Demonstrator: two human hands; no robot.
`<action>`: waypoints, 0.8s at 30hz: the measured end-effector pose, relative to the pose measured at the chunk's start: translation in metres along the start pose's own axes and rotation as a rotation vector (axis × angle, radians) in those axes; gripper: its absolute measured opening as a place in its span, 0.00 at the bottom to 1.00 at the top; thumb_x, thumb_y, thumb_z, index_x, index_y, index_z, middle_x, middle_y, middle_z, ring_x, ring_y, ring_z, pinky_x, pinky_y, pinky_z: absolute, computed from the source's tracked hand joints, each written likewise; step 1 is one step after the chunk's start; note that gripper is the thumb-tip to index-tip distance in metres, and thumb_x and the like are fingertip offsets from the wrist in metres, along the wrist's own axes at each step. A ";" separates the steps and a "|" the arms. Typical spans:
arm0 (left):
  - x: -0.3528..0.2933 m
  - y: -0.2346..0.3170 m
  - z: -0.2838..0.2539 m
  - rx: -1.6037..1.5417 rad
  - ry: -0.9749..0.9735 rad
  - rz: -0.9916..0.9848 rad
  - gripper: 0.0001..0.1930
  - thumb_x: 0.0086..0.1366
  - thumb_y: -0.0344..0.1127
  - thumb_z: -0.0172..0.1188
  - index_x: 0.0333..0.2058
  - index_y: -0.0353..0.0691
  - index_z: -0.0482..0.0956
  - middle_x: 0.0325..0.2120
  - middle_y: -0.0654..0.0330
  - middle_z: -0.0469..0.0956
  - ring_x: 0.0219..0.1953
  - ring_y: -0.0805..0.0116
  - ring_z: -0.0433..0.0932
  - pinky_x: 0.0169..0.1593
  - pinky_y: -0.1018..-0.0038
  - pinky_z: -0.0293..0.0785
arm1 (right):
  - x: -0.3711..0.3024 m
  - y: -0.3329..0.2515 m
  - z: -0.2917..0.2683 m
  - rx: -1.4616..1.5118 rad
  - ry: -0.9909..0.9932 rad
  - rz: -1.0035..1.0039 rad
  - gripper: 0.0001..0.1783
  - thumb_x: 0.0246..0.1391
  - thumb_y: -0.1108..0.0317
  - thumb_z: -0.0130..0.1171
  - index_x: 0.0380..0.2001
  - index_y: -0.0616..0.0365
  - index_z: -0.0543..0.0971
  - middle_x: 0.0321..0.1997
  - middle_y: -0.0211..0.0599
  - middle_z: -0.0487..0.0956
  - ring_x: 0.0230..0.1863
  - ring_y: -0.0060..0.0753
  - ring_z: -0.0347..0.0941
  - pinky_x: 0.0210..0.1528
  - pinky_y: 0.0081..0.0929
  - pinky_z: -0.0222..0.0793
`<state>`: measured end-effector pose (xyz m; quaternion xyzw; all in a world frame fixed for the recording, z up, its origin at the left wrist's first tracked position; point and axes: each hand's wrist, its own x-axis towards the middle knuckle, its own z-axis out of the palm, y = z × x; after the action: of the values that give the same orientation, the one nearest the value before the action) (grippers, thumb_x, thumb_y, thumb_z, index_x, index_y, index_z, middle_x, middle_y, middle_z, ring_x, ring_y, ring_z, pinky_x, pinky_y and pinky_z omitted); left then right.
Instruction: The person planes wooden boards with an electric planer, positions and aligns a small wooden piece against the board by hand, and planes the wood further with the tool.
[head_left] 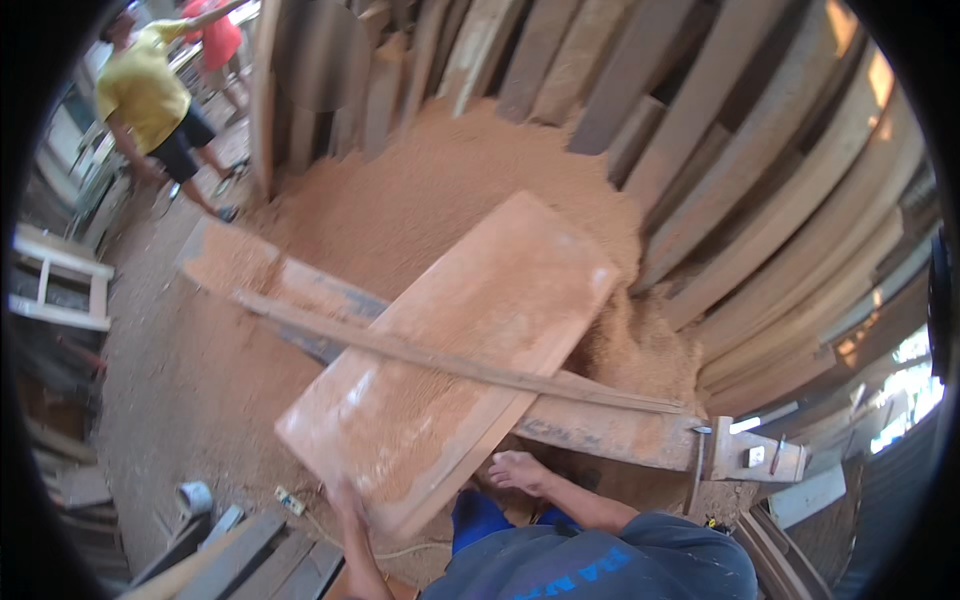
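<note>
One rectangular, sawdust-coated wooden slab; right fingers loosely uncurled; left fingers: grip unclear

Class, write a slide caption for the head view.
Left hand at the near edge of a wooden board strewn with sawdust, crossed by a narrow strip; right hand close by.

Has the left hand, blurred, at the near-left edge of the wide board and holds the right hand, loosely curled, beside its right edge.
</note>
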<state>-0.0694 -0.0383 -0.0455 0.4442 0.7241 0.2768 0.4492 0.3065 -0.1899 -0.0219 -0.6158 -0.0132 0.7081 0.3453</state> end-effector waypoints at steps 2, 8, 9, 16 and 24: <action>-0.049 -0.041 0.022 -0.121 0.070 -0.175 0.23 0.77 0.38 0.51 0.62 0.27 0.70 0.54 0.50 0.77 0.53 0.57 0.75 0.56 0.59 0.74 | 0.000 -0.015 0.015 -0.149 -0.062 -0.048 0.21 0.71 0.56 0.54 0.56 0.62 0.75 0.54 0.44 0.80 0.45 0.28 0.78 0.48 0.26 0.78; -0.168 0.043 0.053 -0.238 -0.058 -0.399 0.33 0.77 0.52 0.50 0.67 0.29 0.63 0.62 0.45 0.71 0.61 0.50 0.73 0.64 0.57 0.71 | 0.016 -0.020 0.014 -0.454 0.476 -0.748 0.22 0.69 0.55 0.54 0.46 0.66 0.80 0.39 0.42 0.81 0.38 0.37 0.77 0.42 0.38 0.76; -0.182 0.068 0.054 -0.158 -0.098 -0.446 0.35 0.77 0.54 0.50 0.69 0.30 0.61 0.65 0.44 0.69 0.64 0.49 0.71 0.67 0.57 0.69 | 0.014 -0.026 0.008 -0.461 0.552 -0.797 0.22 0.69 0.54 0.54 0.44 0.66 0.81 0.35 0.41 0.82 0.36 0.38 0.77 0.41 0.41 0.75; -0.169 -0.021 0.070 -0.688 -0.215 -0.409 0.40 0.75 0.66 0.44 0.70 0.36 0.60 0.68 0.47 0.65 0.65 0.47 0.70 0.65 0.46 0.71 | 0.001 0.015 0.005 -0.616 0.208 -0.470 0.23 0.70 0.54 0.46 0.46 0.63 0.82 0.37 0.52 0.82 0.41 0.41 0.80 0.44 0.41 0.75; -0.153 -0.027 0.084 -0.823 0.344 -0.386 0.40 0.75 0.60 0.53 0.70 0.30 0.60 0.63 0.50 0.69 0.60 0.52 0.73 0.63 0.55 0.73 | 0.004 0.023 0.030 0.039 -0.099 -0.007 0.21 0.77 0.66 0.38 0.65 0.65 0.69 0.59 0.50 0.77 0.60 0.49 0.78 0.62 0.52 0.77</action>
<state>0.0266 -0.1866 -0.0425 0.0351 0.6874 0.5214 0.5044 0.2691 -0.1931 -0.0286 -0.5730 -0.0189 0.7366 0.3587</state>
